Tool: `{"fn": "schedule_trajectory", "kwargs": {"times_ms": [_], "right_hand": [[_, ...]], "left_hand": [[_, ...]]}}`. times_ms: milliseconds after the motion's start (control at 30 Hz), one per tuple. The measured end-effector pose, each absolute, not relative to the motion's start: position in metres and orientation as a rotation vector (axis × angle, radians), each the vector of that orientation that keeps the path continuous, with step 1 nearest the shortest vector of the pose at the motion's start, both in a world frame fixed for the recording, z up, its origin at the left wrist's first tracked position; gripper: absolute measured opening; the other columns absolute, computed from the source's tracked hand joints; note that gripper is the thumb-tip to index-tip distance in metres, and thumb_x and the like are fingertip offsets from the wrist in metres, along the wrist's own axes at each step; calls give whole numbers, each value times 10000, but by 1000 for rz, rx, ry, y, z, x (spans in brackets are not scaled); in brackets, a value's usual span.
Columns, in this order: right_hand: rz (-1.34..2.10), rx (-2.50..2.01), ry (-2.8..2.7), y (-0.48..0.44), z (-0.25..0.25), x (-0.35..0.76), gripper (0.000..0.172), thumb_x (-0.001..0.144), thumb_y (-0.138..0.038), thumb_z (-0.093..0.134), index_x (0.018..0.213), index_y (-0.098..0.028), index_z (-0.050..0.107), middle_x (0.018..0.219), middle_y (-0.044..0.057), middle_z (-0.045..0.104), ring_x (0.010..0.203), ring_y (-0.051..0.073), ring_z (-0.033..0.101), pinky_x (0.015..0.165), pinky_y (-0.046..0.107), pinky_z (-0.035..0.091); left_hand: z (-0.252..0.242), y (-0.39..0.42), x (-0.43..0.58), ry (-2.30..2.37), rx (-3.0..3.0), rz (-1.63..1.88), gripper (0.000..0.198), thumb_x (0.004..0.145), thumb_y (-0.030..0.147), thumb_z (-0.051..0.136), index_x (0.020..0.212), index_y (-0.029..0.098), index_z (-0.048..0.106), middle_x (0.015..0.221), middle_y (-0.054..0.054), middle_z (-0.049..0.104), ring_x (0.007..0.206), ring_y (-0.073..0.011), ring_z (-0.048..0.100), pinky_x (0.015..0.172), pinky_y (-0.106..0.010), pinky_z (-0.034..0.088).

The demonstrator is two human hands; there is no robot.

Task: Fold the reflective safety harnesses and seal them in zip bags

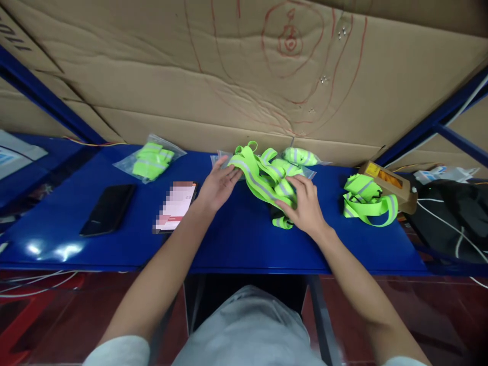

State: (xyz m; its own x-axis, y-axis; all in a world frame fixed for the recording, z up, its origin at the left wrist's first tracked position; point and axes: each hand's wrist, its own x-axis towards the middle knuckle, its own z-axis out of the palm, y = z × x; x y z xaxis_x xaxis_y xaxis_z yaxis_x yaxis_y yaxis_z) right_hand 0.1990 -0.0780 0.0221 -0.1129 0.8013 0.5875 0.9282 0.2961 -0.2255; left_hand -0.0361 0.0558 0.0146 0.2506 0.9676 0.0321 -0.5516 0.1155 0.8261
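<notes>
A bundle of fluorescent green reflective straps [256, 178] with grey stripes lies loosely looped above the blue table, between my two hands. My right hand [308, 206] grips its right side between thumb and bent fingers. At the bundle's left end is my left hand [218, 187], palm turned inward, its fingers stretched out and touching the strap while the thumb stands apart. One short strap piece [282, 222] hangs below the bundle by a dark part. Behind it, a clear plastic bag [301, 156] holds more green strap, and another bag is partly hidden.
On the left lie a bagged green strap [151, 161], a black phone [109, 209] and a lit phone [177, 206]. To the right are a loose green strap set [368, 201] and a small cardboard box [392, 185]. A cardboard wall [160, 86] stands behind the blue table [244, 249].
</notes>
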Motion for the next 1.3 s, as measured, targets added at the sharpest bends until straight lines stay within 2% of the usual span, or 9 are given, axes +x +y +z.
{"fn": "schedule_trajectory", "kwargs": {"times_ms": [233,367,467,733,833,967,1067,1167,1300], "right_hand": [[-160,-1585,-2186,-82,14,187,337,979,-534,596,1062,-240,739,1092,95,752,1063,282,672,1010,453,381],[-129,-1894,-2188,-76,8,189,603,957,-619,579,1321,-141,634,1289,194,701,1160,356,658,1008,479,392],[56,-1986,-2151,-70,7,194,401,1014,-442,550,1297,-172,640,1192,137,755,1053,293,716,950,395,457],[333,-1882,-1989,-58,-2,207,227,978,-266,581,1174,-237,694,1072,48,800,957,238,763,828,312,516],[379,-1808,-1985,-60,0,206,256,991,-358,581,1146,-203,712,1011,56,801,915,230,765,819,301,503],[328,-1789,-2047,-64,3,198,512,891,-585,682,1196,-174,705,1098,102,780,1055,299,731,906,362,478],[264,-1793,-2027,-65,2,196,555,877,-524,704,1303,-169,663,1208,131,751,1130,325,698,964,406,457],[419,-1777,-1880,-61,-2,199,346,894,-304,616,1198,-173,716,997,68,789,884,240,733,871,344,490],[607,-1667,-1637,-54,-4,206,290,858,-226,534,1037,-176,756,967,46,785,910,239,716,849,336,507]], "left_hand": [[5,42,-26,797,1642,1216,201,824,283,728,876,219,544,984,-30,713,994,-203,707,985,-380,537],[-2,32,-22,786,2170,1023,213,920,180,529,1056,218,687,1320,-85,679,1283,-247,616,1130,-429,452],[-7,26,-20,719,2484,828,293,906,127,510,1069,233,730,1436,-83,604,1384,-277,523,1152,-478,407],[-8,26,-23,905,2671,492,254,948,353,625,799,191,751,774,-73,708,827,-261,682,833,-405,516],[-8,26,-24,742,2686,513,211,949,201,575,1045,206,763,1035,-80,766,997,-246,701,916,-377,518],[-9,23,-23,604,2786,664,542,891,165,661,1423,195,565,1442,-143,604,1343,-310,545,1119,-483,403],[-6,21,-21,716,2861,745,413,891,226,710,1295,213,626,1329,-127,643,1265,-333,573,1044,-499,422],[-3,20,-19,859,2838,861,122,915,272,703,992,187,660,1066,-92,690,1062,-292,640,921,-439,453],[-2,15,-14,793,2686,932,154,972,306,636,872,190,621,821,-25,664,831,-206,653,804,-343,493]]}}
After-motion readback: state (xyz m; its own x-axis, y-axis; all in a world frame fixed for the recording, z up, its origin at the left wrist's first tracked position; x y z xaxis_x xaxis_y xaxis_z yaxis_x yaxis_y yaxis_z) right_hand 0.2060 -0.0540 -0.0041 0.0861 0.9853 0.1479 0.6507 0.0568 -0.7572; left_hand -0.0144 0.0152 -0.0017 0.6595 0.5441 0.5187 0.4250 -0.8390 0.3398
